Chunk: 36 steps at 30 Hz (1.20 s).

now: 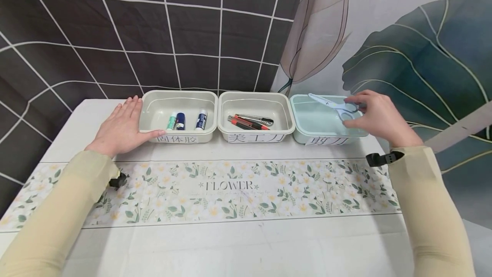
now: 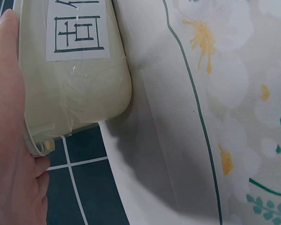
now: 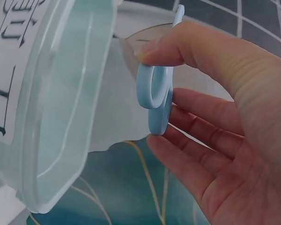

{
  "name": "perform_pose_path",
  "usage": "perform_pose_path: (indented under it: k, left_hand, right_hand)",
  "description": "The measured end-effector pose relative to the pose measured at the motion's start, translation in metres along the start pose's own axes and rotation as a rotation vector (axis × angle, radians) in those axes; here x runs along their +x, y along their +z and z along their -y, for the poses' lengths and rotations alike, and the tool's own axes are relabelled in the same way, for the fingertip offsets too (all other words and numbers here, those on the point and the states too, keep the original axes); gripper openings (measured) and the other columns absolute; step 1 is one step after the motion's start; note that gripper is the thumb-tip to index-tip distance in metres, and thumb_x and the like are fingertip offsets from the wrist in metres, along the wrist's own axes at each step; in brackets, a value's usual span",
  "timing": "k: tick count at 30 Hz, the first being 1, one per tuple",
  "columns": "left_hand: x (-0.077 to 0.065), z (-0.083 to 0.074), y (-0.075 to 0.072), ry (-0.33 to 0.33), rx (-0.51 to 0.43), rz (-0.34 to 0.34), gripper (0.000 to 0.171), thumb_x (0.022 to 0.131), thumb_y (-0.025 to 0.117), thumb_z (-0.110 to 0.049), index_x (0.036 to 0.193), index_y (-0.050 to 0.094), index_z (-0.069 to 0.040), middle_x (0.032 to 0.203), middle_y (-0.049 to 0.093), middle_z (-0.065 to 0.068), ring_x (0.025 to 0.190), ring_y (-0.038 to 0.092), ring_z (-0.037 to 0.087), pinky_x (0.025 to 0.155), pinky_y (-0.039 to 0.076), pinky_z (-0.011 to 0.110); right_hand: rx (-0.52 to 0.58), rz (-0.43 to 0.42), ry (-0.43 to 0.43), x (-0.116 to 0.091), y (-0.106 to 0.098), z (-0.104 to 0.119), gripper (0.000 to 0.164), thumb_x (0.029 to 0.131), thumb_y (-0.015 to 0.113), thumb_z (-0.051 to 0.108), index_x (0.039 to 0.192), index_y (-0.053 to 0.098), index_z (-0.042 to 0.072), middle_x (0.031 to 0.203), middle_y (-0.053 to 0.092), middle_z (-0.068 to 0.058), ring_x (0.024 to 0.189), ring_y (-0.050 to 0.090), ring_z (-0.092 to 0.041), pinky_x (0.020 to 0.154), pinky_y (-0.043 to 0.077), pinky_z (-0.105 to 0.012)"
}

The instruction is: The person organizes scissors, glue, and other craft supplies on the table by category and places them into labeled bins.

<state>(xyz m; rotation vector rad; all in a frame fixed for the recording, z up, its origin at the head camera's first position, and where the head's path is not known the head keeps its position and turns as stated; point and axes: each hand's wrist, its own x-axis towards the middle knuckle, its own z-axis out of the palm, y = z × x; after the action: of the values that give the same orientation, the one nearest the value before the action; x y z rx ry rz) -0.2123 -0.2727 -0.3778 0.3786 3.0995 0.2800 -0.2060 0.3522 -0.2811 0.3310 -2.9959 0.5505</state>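
My right hand point(image 1: 378, 116) pinches a pair of light blue scissors point(image 1: 333, 105) by the handles, thumb on one side and fingers on the other. The scissors are above the pale blue-green bin point(image 1: 301, 119) at the right, blades pointing to the left. In the right wrist view, the scissors' handle loop point(image 3: 143, 89) stands beside that bin's rim. At the left, my left hand point(image 1: 121, 125) rests against the cream bin point(image 1: 155, 116) with fingers extended along its side and thumb across the front rim. Several glue sticks point(image 1: 180, 121) stand or lie in that bin.
Between those two bins sits another cream bin point(image 1: 253, 99) holding several utility knives point(image 1: 250, 123). All three have labels with Chinese characters on their fronts. A floral strip point(image 1: 230, 200) crosses the white table point(image 1: 246, 247). Behind is a dark cloth with white grid lines point(image 1: 192, 25).
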Motion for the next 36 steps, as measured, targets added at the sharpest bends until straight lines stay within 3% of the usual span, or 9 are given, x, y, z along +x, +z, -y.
perform_pose_path:
  k: [10, 15, 22, 28, 36]
  left_hand:
    - [-0.001, -0.001, -0.001, -0.002, -0.002, 0.008, 0.124, 0.088, 0.052, -0.078, 0.156, 0.005, 0.014, 0.163, 0.005, 0.034, 0.152, 0.004, 0.045, 0.123, 0.001, 0.054]
    - [0.0, -0.001, -0.002, 0.0, -0.005, 0.007, 0.124, 0.089, 0.051, -0.078, 0.156, 0.004, 0.014, 0.163, 0.004, 0.035, 0.152, 0.004, 0.046, 0.123, 0.0, 0.054]
    - [-0.001, -0.001, -0.001, -0.004, -0.01, 0.002, 0.123, 0.089, 0.051, -0.079, 0.157, 0.005, 0.014, 0.163, 0.003, 0.033, 0.152, 0.003, 0.045, 0.124, 0.0, 0.053]
    - [-0.001, -0.001, -0.001, -0.003, -0.006, 0.006, 0.124, 0.089, 0.051, -0.079, 0.156, 0.005, 0.014, 0.163, 0.004, 0.034, 0.152, 0.004, 0.045, 0.123, 0.0, 0.054]
    - [-0.001, -0.001, -0.002, -0.003, -0.002, 0.012, 0.123, 0.089, 0.052, -0.078, 0.156, 0.004, 0.014, 0.163, 0.004, 0.034, 0.152, 0.003, 0.046, 0.123, 0.001, 0.054]
  right_hand:
    - [-0.023, 0.148, 0.036, 0.032, 0.012, -0.018, 0.059, 0.081, 0.085, 0.015, 0.13, 0.062, -0.008, 0.134, 0.051, -0.033, 0.116, 0.047, -0.048, 0.096, 0.046, -0.068]
    - [-0.002, 0.193, 0.066, 0.04, 0.018, -0.024, 0.06, 0.081, 0.084, 0.013, 0.132, 0.061, -0.01, 0.131, 0.053, -0.033, 0.116, 0.049, -0.047, 0.097, 0.045, -0.067]
    - [0.007, 0.219, 0.082, 0.048, 0.026, -0.029, 0.064, 0.082, 0.083, 0.014, 0.135, 0.058, -0.01, 0.132, 0.054, -0.032, 0.114, 0.05, -0.044, 0.092, 0.049, -0.061]
    - [0.0, 0.256, 0.115, 0.049, 0.028, -0.031, 0.07, 0.088, 0.079, 0.012, 0.147, 0.046, -0.008, 0.148, 0.039, -0.038, 0.129, 0.042, -0.053, 0.1, 0.043, -0.068]
    - [0.005, 0.222, 0.134, 0.046, 0.029, -0.03, 0.071, 0.091, 0.079, 0.021, 0.148, 0.047, -0.006, 0.147, 0.041, -0.038, 0.131, 0.04, -0.055, 0.104, 0.036, -0.072]
